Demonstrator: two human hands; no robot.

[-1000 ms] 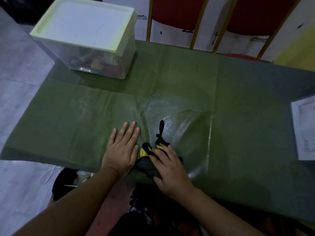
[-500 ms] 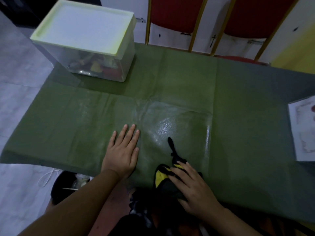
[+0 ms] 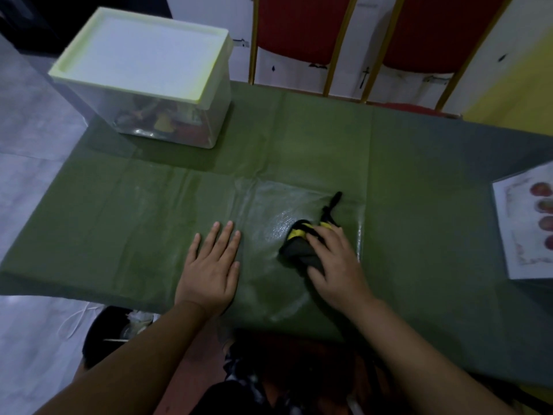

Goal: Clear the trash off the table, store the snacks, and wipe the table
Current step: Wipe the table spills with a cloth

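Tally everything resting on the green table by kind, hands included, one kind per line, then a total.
Hands: 2, left hand flat, right hand on the cloth
Wiping cloth: 1
Lidded clear storage box: 1
Printed sheet: 1
Total: 5

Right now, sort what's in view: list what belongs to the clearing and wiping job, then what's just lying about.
Belongs to the job:
- black and yellow cloth, under the right hand
- green tablecloth, wet patch mid-table
- lidded storage box, items inside
- left hand, flat on the tablecloth

Just lying about:
- printed sheet, table's right edge
- two red chairs behind
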